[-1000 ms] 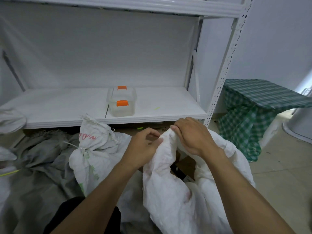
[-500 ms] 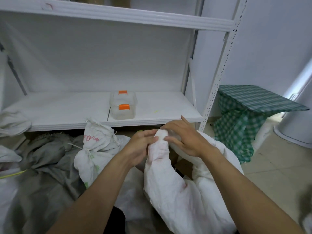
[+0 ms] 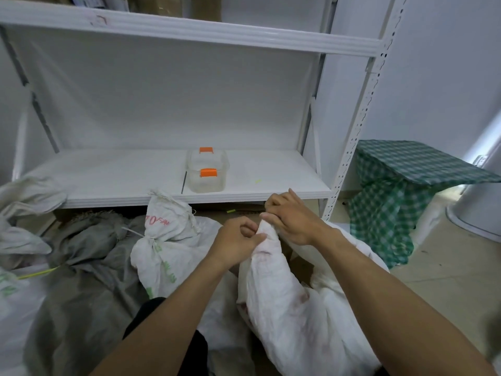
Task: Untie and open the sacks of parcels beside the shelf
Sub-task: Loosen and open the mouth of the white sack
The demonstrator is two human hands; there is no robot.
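The setting is a beige tiled floor (image 3: pixel 447 280) at the foot of a white metal shelf unit (image 3: pixel 116 200), with sacks heaped against it.

Nearest me lies the crumpled white woven plastic sack (image 3: pixel 284 308). Its gathered neck runs up and away from me, and the tip sits at the far end, between my two hands.

- My left hand (image 3: pixel 238 237) closes round the neck from the left, fingers curled tight on the fabric.
- My right hand (image 3: pixel 292 218) meets it from the right, slightly farther off, and pinches the tip.

The hands touch at the neck. Whether a tie binds it there I cannot tell, because my fingers cover it. I judge that the next move is to draw the mouth apart, left and right.

Farther left stands a second white woven sack with red print (image 3: pixel 162 240), bound at the neck and not yet opened. On the shelf beyond sits a clear plastic box with orange latches (image 3: pixel 207 172).
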